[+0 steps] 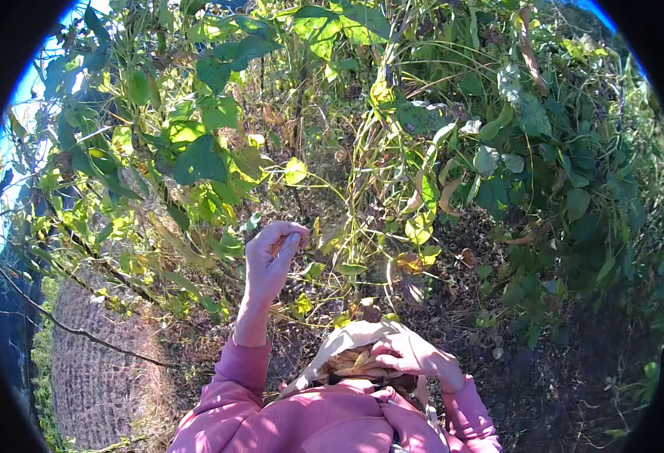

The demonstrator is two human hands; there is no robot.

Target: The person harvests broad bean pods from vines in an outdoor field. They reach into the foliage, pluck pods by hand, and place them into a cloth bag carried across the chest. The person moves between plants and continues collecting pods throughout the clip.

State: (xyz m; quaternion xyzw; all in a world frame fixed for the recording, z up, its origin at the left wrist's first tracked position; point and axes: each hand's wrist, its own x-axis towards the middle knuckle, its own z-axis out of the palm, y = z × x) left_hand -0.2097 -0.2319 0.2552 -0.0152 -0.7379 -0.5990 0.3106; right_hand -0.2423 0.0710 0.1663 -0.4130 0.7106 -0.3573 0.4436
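My left hand [269, 258] is raised among the vines, its thumb and fingertips pinched together. Whatever they hold, if anything, is too small to make out; a small yellowish leaf [317, 229] shows just beyond the fingertips. At my front hangs a pale cloth bag [333, 349] with its mouth wide. Dry yellow-tan bean pods [358, 361] lie inside it. My right hand [416, 355] is at the bag's right side, fingers apart and reaching over the pods. Twining bean stems [354, 204] rise in front of me, and a curved tan pod [449, 198] hangs there.
Dense green foliage [558, 166] crowds the right side. On the left, leafy vines [196, 151] hang close above my left arm. A thin bare branch [83, 330] crosses the lower left, before a ploughed field [94, 370]. Dry leaf litter [490, 377] covers the ground.
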